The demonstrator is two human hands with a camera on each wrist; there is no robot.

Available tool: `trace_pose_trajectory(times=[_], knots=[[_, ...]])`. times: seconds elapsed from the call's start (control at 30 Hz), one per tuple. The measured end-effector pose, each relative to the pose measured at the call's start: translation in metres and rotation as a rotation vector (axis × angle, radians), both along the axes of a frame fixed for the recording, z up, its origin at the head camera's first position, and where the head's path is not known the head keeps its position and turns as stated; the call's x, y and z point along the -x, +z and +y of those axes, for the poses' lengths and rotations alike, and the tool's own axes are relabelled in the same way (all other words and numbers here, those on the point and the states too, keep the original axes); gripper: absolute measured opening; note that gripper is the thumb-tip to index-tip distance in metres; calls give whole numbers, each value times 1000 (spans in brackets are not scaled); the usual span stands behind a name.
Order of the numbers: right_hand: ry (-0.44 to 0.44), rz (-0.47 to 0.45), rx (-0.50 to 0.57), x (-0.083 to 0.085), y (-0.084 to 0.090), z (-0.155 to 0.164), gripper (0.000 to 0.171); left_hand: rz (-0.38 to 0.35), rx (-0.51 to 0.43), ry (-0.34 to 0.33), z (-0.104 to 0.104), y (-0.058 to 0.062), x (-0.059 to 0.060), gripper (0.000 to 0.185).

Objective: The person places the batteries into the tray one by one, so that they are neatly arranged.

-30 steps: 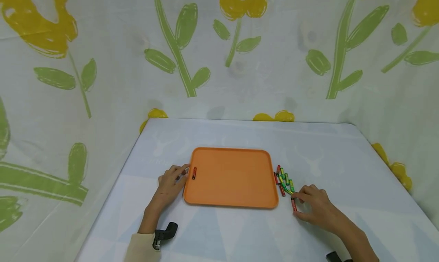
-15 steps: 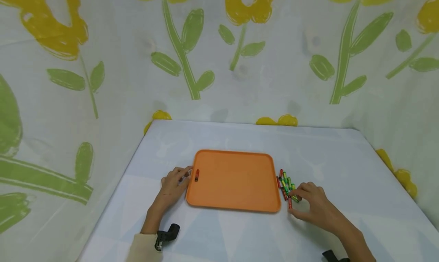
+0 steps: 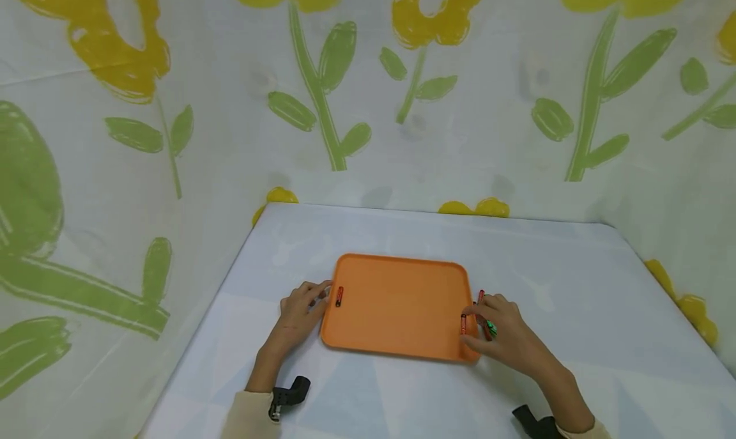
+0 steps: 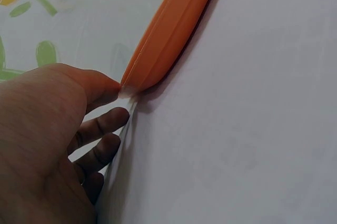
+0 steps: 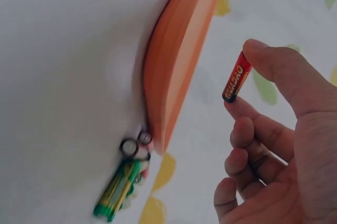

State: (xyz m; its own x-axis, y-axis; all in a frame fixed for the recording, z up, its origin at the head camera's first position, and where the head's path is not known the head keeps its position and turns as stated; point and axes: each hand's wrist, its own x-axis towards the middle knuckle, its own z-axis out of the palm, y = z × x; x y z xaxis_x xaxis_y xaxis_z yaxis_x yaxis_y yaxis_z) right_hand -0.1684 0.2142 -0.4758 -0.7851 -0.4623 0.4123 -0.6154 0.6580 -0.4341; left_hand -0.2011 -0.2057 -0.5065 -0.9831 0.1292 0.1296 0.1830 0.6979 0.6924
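Observation:
An orange tray (image 3: pixel 397 311) lies flat on the pale table. One red battery (image 3: pixel 339 296) lies inside it near its left rim. My left hand (image 3: pixel 303 311) rests against that left rim (image 4: pixel 168 34), thumb touching the edge. My right hand (image 3: pixel 497 330) pinches a second red battery (image 3: pixel 463 324) (image 5: pixel 236 77) between thumb and forefinger, holding it over the tray's right edge. Beside the tray's right rim lies a small pile of green and red batteries (image 5: pixel 124 182) (image 3: pixel 487 325), mostly hidden behind my right hand in the head view.
A flower-print cloth (image 3: pixel 368 94) walls in the table at the back and both sides. A black wrist strap (image 3: pixel 287 394) sits on the left forearm and another strap (image 3: pixel 531 420) on the right.
My right hand lifted a red battery from the pile and carried it left, over the tray's right edge. The left hand stayed on the tray's left rim.

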Motion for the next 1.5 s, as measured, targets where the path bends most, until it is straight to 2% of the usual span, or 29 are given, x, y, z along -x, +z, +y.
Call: trace_pose_trajectory(times=[0.3,0.47,0.63,0.9,1.03,1.23,1.5], knots=[[5,-60,47,20,4,-39,33,19,-6,3,-1,3,-1,39],[4,-38,43,29,-3,-57,33,40,-13,1,0,2,-1,39],[16,-56,35,36,-11,-75,31,36,-7,-1,0,2,-2,40],[13,-81,41,43,-14,-104,34,42,-11,11,2,3,-1,39],[40,-71,59,46,-14,-116,34,42,0,14,1,1,-1,39],[61,-71,59,52,-17,-130,34,54,0,-6,0,1,-1,39],[59,-114,73,56,-21,-144,35,54,7,10,0,1,-2,39]])
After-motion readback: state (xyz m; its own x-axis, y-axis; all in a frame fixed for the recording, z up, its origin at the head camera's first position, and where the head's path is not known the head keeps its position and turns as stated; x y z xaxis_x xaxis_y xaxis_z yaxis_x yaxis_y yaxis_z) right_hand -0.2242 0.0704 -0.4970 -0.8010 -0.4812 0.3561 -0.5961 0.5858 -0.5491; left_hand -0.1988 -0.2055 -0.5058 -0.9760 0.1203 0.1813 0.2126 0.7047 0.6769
